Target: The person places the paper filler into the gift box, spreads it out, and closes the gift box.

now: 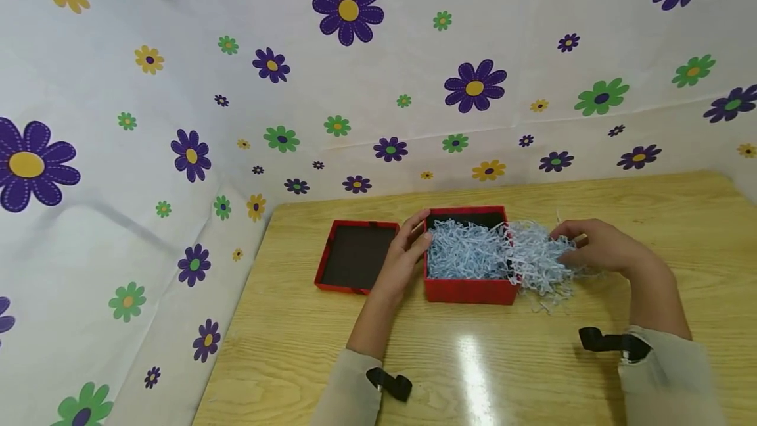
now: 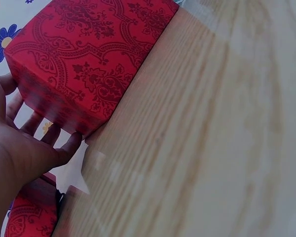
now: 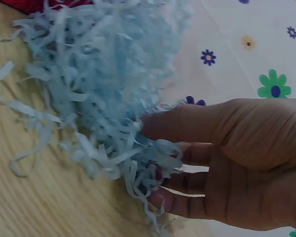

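A red box [image 1: 470, 292] with a dark patterned surface stands upright on the table, its top uncovered. Pale blue shredded paper [image 1: 467, 252] fills most of it, and a loose clump of the same paper [image 1: 539, 261] spills over the right wall down to the tabletop. My left hand [image 1: 405, 255] rests against the box's left wall, fingers spread; in the left wrist view its fingertips touch that end. On the other side my right hand [image 1: 603, 248] pinches the outer part of the clump between thumb and fingers, some fingertips hidden among the strands [image 3: 113, 98].
The red lid [image 1: 357, 256] lies to the left of the box, dark inside facing up, close by the left forearm. A white flowered cloth [image 1: 384, 84] rises behind the wooden table [image 1: 432, 360] and along its left side.
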### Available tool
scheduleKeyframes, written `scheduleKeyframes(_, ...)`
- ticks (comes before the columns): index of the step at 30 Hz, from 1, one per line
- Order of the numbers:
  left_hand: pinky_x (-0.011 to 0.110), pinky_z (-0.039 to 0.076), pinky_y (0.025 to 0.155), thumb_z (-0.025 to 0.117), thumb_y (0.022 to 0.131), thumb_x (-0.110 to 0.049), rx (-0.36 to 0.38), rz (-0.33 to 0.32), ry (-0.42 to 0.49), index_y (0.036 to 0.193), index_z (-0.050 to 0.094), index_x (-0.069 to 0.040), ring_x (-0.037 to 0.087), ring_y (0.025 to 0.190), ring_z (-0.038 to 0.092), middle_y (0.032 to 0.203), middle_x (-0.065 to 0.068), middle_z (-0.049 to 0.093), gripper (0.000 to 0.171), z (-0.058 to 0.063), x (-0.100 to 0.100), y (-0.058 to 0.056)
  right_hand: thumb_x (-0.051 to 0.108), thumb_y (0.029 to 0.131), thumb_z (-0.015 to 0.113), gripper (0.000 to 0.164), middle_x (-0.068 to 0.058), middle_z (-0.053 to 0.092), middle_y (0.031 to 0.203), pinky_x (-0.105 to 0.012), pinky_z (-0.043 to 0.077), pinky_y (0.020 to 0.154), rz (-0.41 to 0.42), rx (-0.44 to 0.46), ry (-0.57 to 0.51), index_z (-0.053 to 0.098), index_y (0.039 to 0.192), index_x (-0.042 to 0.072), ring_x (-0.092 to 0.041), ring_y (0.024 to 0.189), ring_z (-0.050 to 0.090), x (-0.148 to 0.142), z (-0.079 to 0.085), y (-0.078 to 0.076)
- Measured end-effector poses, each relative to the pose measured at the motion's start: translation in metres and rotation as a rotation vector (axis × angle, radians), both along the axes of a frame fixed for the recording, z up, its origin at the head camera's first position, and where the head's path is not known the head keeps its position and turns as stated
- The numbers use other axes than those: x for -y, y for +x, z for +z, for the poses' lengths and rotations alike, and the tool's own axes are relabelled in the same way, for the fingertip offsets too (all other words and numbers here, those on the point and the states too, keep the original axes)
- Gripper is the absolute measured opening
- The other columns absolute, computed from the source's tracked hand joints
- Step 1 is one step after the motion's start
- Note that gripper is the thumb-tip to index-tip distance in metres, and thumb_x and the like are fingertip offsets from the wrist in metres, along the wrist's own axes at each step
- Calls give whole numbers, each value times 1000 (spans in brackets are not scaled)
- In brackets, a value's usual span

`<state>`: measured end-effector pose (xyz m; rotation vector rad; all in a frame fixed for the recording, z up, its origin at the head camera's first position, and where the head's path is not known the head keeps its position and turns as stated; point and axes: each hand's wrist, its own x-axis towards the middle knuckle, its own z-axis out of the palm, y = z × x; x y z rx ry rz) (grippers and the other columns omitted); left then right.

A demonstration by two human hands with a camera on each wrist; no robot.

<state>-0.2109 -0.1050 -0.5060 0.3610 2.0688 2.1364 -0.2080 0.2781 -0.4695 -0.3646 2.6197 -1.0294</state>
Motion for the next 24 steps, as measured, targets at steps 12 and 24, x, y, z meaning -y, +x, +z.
scheduleKeyframes(12, 55, 36, 121, 56, 111, -26, 0, -14, 21, 159, 48, -28, 29, 155, 32, 168, -4, 34, 49, 2, 1, 0, 9, 103, 66, 21, -25, 66, 120, -28, 54, 74, -128, -127, -52, 65, 120, -3, -43, 107, 63, 10, 34, 8)
scheduleKeyframes(24, 56, 38, 120, 58, 110, -30, 25, -23, 30, 158, 48, -33, 28, 154, 33, 169, -3, 33, 50, 1, 2, 0, 8, 105, 65, 26, 14, 62, 107, -13, 53, 72, -348, -331, -352, 64, 129, 1, -3, 87, 60, 41, 69, 23)
